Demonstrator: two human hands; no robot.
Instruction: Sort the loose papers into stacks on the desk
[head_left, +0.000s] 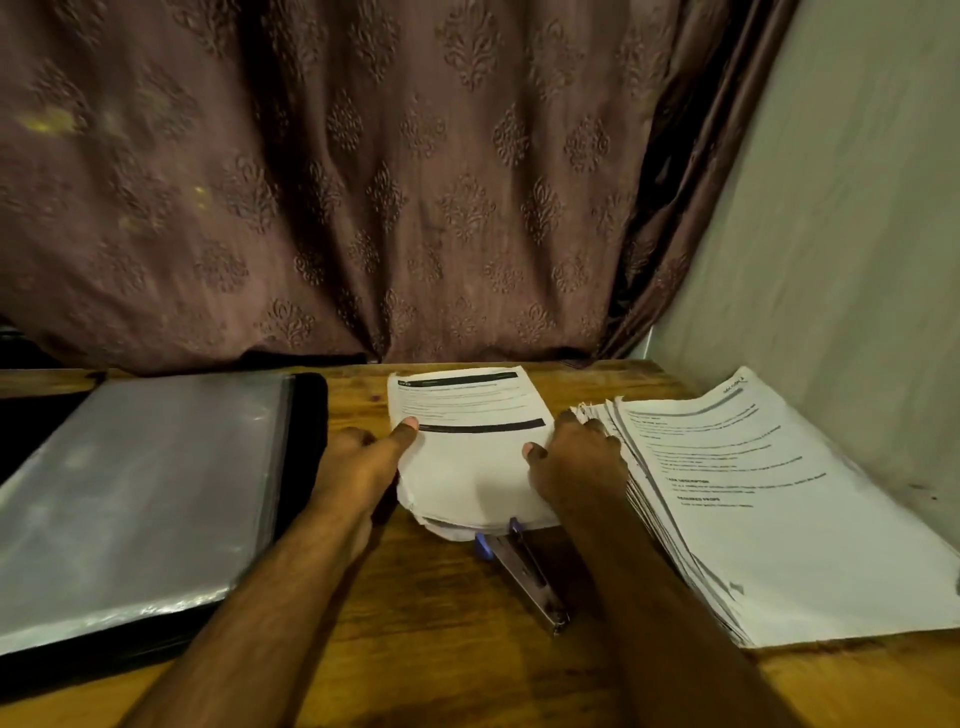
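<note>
A small bundle of printed sheets (470, 457) lies in the middle of the wooden desk (415, 623). My left hand (363, 462) grips its left edge, thumb on top. My right hand (576, 462) grips its right edge, thumb on the page and fingers curled over the side. A thick, fanned stack of printed papers (769, 499) lies to the right, touching my right hand's fingers. The bundle's near edge rests on a stapler (524, 571).
An open black folder with clear plastic sleeves (140, 499) covers the desk's left part. A brown patterned curtain (363, 182) hangs behind the desk. A pale wall (831, 260) closes off the right side.
</note>
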